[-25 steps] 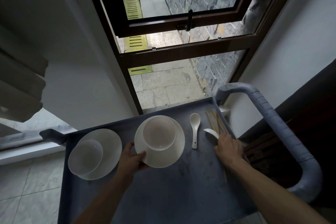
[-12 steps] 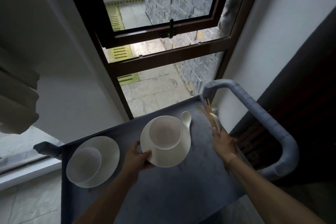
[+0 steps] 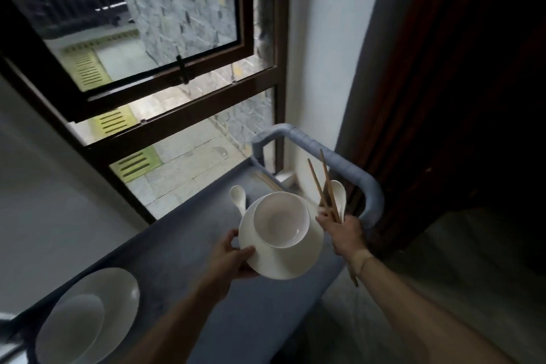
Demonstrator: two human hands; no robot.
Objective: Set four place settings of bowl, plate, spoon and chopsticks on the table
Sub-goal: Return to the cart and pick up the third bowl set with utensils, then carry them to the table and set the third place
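Observation:
My left hand [image 3: 233, 257] grips the near-left rim of a white plate [image 3: 283, 260] with a white bowl [image 3: 280, 220] sitting in it, both lifted above the grey cart top [image 3: 183, 248]. My right hand [image 3: 344, 232] holds a pair of brown chopsticks [image 3: 325, 186] and a white spoon [image 3: 338, 193], raised beside the plate's right edge. A second white spoon [image 3: 238, 197] lies on the cart behind the plate. More chopsticks [image 3: 267, 182] lie near the cart's far corner. Another plate [image 3: 103, 298] with a bowl [image 3: 71, 331] rests at the cart's left end.
The cart's grey padded handle [image 3: 348, 174] curves just right of my right hand. A dark-framed window [image 3: 165, 115] stands behind the cart. Dark wood furniture [image 3: 461, 97] fills the right side, with pale tiled floor [image 3: 443, 275] below it.
Both hands have lifted off the cart: the left raised the plate and bowl, the right picked up chopsticks and a spoon. The view has swung to the right.

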